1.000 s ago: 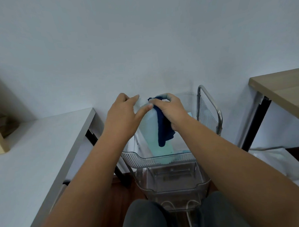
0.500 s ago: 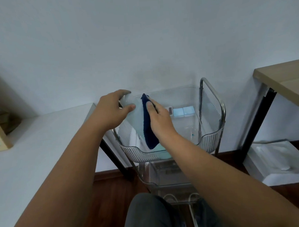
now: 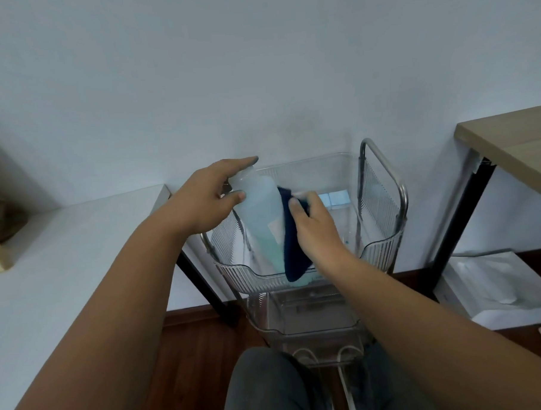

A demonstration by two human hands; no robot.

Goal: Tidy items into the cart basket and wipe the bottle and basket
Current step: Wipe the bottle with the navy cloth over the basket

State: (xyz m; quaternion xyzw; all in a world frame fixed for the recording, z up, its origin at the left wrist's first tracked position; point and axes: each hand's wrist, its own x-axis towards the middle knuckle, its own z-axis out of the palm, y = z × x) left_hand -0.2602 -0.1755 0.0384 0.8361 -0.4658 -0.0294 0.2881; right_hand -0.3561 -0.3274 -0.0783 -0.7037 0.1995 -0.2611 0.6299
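From the head view, the step in hand looks like wiping the bottle. The bottle (image 3: 259, 217), pale and translucent with green liquid low inside, stands tilted in the top cart basket (image 3: 379, 249), near its left wall, base toward the front edge. The left hand (image 3: 210, 201) grips the bottle's top, thumb and fingers curled round it. The right hand (image 3: 313, 227) pinches a dark blue cloth (image 3: 293, 250) and presses it against the bottle's right side; the cloth hangs down to the basket's front rim. Next, the person probably needs to turn the bottle with the left hand so the cloth reaches unwiped faces, then wipe the basket walls.
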